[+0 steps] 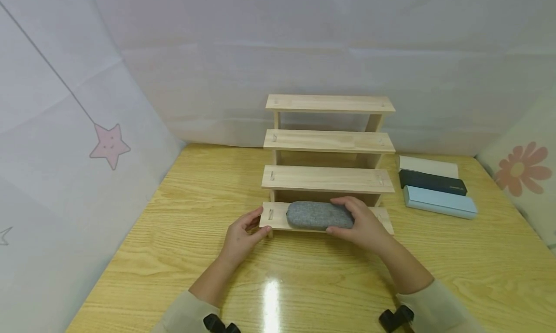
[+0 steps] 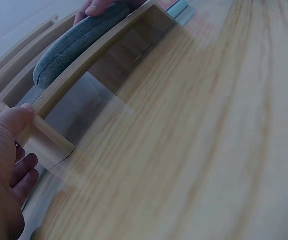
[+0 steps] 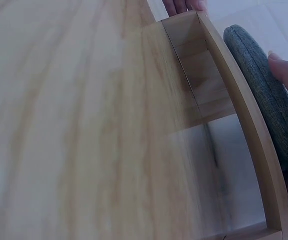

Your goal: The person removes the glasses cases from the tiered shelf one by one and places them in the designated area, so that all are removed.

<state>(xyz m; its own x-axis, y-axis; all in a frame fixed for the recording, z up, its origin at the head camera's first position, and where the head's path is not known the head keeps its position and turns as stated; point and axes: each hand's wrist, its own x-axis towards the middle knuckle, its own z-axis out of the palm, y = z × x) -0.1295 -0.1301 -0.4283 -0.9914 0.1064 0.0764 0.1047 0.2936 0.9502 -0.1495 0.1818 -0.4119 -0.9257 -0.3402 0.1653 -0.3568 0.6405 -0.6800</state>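
A grey fabric glasses case [image 1: 319,215] with rounded ends lies lengthwise on the lowest step of a stepped wooden rack [image 1: 327,178]. My right hand [image 1: 362,224] grips the case's right end, thumb at the front and fingers behind. In the right wrist view, that thumb presses along the case's [image 3: 259,90] side. At the left end of the same step, my left hand [image 1: 241,236] holds the board's corner between thumb and fingers. The left wrist view has the left thumb [image 2: 16,120] on the board's end, with the other fingers curled beside the rack's leg.
Right of the rack, three long cases lie side by side on the wooden table [image 1: 191,193]: a cream one [image 1: 427,166], a black one [image 1: 432,182] and a light blue one [image 1: 439,201]. A pale cloth [image 1: 321,48] hangs behind the table.
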